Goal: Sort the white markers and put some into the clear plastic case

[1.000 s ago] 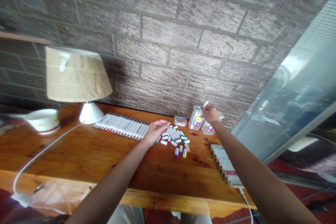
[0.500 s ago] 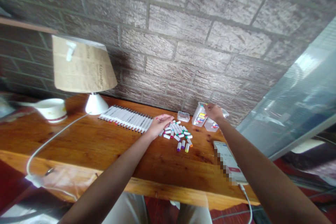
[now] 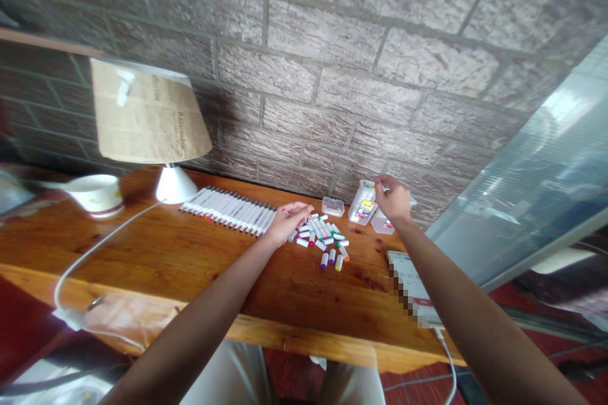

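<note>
My left hand [image 3: 287, 223] rests at the left side of a loose pile of marker caps [image 3: 323, 228], white with coloured ends. Its fingers are curled together, and what they hold, if anything, is hidden. My right hand [image 3: 395, 199] is at the top of a clear plastic box [image 3: 362, 204] with a printed label. Its thumb and fingers are pinched together, and I cannot make out anything between them. A second clear box [image 3: 381, 223] stands partly behind that hand. White markers [image 3: 232, 210] lie side by side in a row left of my left hand.
A small clear case [image 3: 333, 206] sits by the wall behind the caps. A phone [image 3: 414, 288] with a cable lies under my right forearm. To the left are a lamp [image 3: 152, 117] and a paper cup [image 3: 97, 196]. A brick wall [image 3: 304, 76] bounds the table's back.
My right hand has risen slightly and shifted right at the top of the box, its fingers now pinched above the rim. My left hand stays by the caps. The view has shifted slightly.
</note>
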{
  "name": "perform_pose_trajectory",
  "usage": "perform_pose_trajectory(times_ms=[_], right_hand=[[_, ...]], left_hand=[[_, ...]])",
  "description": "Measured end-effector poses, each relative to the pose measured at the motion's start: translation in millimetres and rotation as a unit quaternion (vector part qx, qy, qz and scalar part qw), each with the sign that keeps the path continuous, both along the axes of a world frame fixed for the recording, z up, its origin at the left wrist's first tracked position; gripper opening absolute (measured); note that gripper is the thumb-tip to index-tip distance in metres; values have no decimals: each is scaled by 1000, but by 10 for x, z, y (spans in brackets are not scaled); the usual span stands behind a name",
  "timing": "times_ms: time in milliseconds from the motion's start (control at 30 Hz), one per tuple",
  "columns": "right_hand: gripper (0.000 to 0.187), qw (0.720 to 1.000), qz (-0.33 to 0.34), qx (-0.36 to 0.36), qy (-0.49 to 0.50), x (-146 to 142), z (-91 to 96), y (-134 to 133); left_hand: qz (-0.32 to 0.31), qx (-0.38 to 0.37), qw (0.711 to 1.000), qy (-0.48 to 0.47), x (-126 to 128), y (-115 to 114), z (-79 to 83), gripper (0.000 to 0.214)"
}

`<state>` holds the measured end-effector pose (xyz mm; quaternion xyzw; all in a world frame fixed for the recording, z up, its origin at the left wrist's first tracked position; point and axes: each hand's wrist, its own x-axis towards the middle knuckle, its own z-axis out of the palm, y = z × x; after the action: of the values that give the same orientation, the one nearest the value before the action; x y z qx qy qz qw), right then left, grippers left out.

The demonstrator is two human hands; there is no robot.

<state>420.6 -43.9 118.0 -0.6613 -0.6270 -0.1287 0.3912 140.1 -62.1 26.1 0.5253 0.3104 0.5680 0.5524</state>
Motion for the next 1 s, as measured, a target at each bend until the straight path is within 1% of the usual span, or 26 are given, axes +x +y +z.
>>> perform_pose_trajectory(times_ms=[67,133,233,267,300,367,400,467,500,533,567,600,633,700,767,867,1000], right_hand=[[34,998,44,37,13,-93,-47,-19],[37,994,86,59,41,-230,-144,-33],[42,983,132,73,108,-490,-410,-71],[44,978,143,78,134,-577,-525,-91],[46,974,139,89,157,-658,-644,-115],[49,968,107,114,195,-786,-865,-162],[51,969,102,112,196,-827,-952,-182],[52,970,148,92,171,-852,-1062,-207],[52,969,162,86,168,-838,-1085,-214],[53,967,161,88,178,-808,-1091,-218],[53,967,150,87,186,-770,-1085,-223],[52,968,134,87,195,-727,-1073,-228],[51,967,117,88,209,-687,-1059,-235],[51,964,95,91,232,-631,-1036,-254],[51,960,91,94,248,-620,-1025,-273],[51,954,108,95,264,-665,-1023,-287],[52,950,134,85,269,-720,-1027,-279]], left_hand=[[10,5,1000,-3,-28,26,9,51],[30,21,999,-2,-68,65,16,52],[83,65,994,39,-138,133,-3,52],[104,82,989,68,-163,152,-18,50],[126,101,981,107,-190,168,-35,48],[172,134,952,216,-255,189,-65,42],[198,143,928,282,-295,196,-75,40],[258,137,864,411,-391,211,-76,35],[290,125,829,462,-446,222,-71,35],[319,111,796,502,-504,235,-63,35],[334,98,771,533,-562,250,-55,35],[345,86,751,557,-616,266,-49,36],[347,76,738,574,-664,282,-46,36],[343,56,724,596,-730,305,-46,36],[332,35,718,611,-745,310,-53,35],[318,20,711,626,-690,285,-63,35],[311,38,707,633,-589,237,-65,35]])
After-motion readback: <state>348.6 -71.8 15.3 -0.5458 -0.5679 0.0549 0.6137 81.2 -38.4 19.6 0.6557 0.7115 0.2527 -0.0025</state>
